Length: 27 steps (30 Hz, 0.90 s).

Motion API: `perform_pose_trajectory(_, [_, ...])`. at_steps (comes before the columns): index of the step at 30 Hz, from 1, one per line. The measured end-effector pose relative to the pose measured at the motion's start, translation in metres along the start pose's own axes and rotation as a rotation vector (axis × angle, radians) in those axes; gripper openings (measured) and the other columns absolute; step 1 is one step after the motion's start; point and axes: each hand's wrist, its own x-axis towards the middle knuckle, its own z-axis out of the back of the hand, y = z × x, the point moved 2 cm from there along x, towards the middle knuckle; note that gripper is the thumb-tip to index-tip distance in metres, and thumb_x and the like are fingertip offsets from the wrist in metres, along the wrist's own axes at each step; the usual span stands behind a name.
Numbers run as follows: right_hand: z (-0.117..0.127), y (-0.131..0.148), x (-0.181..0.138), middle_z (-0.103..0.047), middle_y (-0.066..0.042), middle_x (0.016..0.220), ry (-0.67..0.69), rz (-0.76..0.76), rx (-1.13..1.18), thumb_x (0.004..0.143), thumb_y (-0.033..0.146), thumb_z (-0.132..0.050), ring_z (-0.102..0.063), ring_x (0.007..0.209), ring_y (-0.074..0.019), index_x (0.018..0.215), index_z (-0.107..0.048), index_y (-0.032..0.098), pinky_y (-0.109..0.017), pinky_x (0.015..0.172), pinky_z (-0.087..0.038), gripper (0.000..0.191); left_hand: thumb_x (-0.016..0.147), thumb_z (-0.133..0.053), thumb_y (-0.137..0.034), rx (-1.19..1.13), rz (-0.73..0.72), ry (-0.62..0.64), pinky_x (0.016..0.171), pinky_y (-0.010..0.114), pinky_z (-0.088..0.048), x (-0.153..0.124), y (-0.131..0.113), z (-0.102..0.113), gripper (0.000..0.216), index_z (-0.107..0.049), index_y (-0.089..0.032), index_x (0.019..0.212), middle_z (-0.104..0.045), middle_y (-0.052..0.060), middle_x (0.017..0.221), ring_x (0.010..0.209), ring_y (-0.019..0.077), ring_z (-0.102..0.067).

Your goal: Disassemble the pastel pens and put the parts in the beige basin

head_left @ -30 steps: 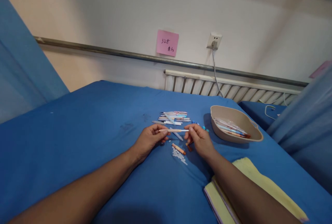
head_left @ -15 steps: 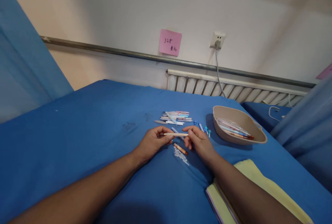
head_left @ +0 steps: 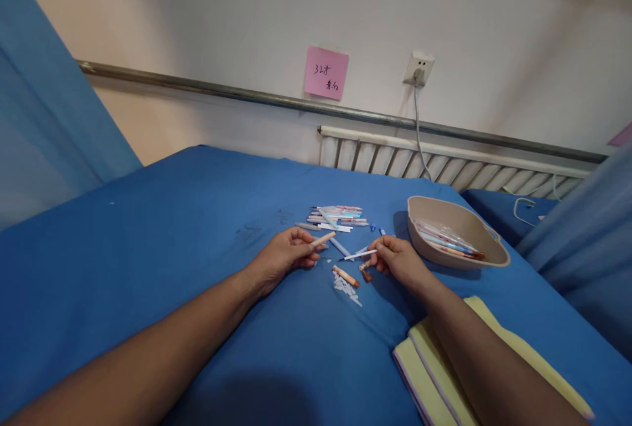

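Note:
My left hand [head_left: 285, 256] is closed around a pale pen barrel [head_left: 323, 239] whose end points up and to the right. My right hand [head_left: 401, 260] pinches a thin white refill [head_left: 356, 255] that points left toward the barrel. The two parts are apart, with a small gap between them. Just below lie an orange pen piece [head_left: 345, 276] and a heap of several small white pieces [head_left: 348, 291] on the blue cloth. A pile of several pens [head_left: 336, 216] lies just beyond my hands.
A beige oval tray [head_left: 494, 259] with several pens in it stands right of my right hand. A yellow-covered notebook [head_left: 429, 368] lies under my right forearm. Blue cloth [head_left: 162, 261] covers the table. On the wall behind are a radiator [head_left: 395, 157], a socket and a pink note [head_left: 326, 72].
Both hands held one pen level between them. Now they have drawn apart: the left keeps the barrel, the right has pulled the thin refill out to the right.

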Motion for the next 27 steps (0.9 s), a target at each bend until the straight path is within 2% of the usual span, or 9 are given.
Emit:
perform_pose_trajectory(5, [-0.003,0.0,0.0,-0.059,0.002,0.056,-0.037,-0.066,0.099,0.069,0.044,-0.061,-0.047,0.044,-0.008,0.072,-0.058,0.016,-0.019,0.041,-0.033,0.028,0.075,-0.059,-0.026,0.143,-0.028,0.0,0.056,0.023,-0.045,0.003,0.001,0.001,0.019,-0.057,-0.016,0.091,-0.058,-0.001,0.068,0.056,0.0094,-0.053])
perform_pose_trajectory(8, [-0.004,0.001,0.0,-0.06,0.001,0.057,-0.029,-0.076,0.122,0.067,0.043,-0.063,-0.048,0.044,-0.0076,0.072,-0.058,0.016,-0.019,0.041,-0.034,0.028,0.075,-0.056,-0.03,0.385,-0.124,-0.063,0.049,0.022,-0.037,0.005,0.001,0.004,0.014,-0.056,-0.017,0.08,-0.049,-0.005,0.057,0.05,0.0103,-0.046])
perform_pose_trajectory(11, [-0.007,0.001,0.0,-0.061,0.001,0.057,-0.021,-0.099,0.137,0.066,0.041,-0.065,-0.049,0.044,-0.0077,0.071,-0.058,0.016,-0.019,0.042,-0.036,0.027,0.079,-0.05,-0.043,0.623,-0.211,-0.064,0.05,0.024,-0.035,0.004,-0.001,0.006,0.027,-0.053,-0.019,0.068,-0.048,-0.004,0.052,0.049,0.0127,-0.045])
perform_pose_trajectory(14, [-0.01,-0.001,0.0,-0.061,0.001,0.057,-0.032,-0.116,0.166,0.066,0.039,-0.067,-0.049,0.043,-0.0076,0.071,-0.058,0.015,-0.019,0.042,-0.037,0.026,0.085,-0.039,-0.048,0.768,-0.306,-0.02,0.061,0.027,-0.038,-0.001,-0.004,0.003,0.037,-0.057,-0.02,0.07,-0.059,0.001,0.065,0.063,0.0174,-0.053])
perform_pose_trajectory(18, [-0.012,-0.002,0.001,-0.06,0.001,0.056,-0.031,-0.116,0.185,0.065,0.038,-0.068,-0.048,0.042,-0.0072,0.071,-0.058,0.015,-0.019,0.041,-0.037,0.026,0.088,-0.035,-0.046,0.875,-0.346,0.044,0.073,0.028,-0.039,-0.007,-0.007,-0.003,0.035,-0.06,-0.021,0.083,-0.064,0.004,0.084,0.082,0.0212,-0.057])
perform_pose_trajectory(27, [-0.015,-0.005,0.003,-0.061,0.001,0.056,-0.032,-0.101,0.183,0.065,0.041,-0.068,-0.048,0.042,-0.0067,0.072,-0.059,0.016,-0.019,0.04,-0.038,0.028,0.088,-0.036,-0.044,0.901,-0.34,0.046,0.074,0.028,-0.039,-0.008,-0.008,-0.006,0.034,-0.062,-0.023,0.084,-0.066,0.003,0.085,0.082,0.0215,-0.059])
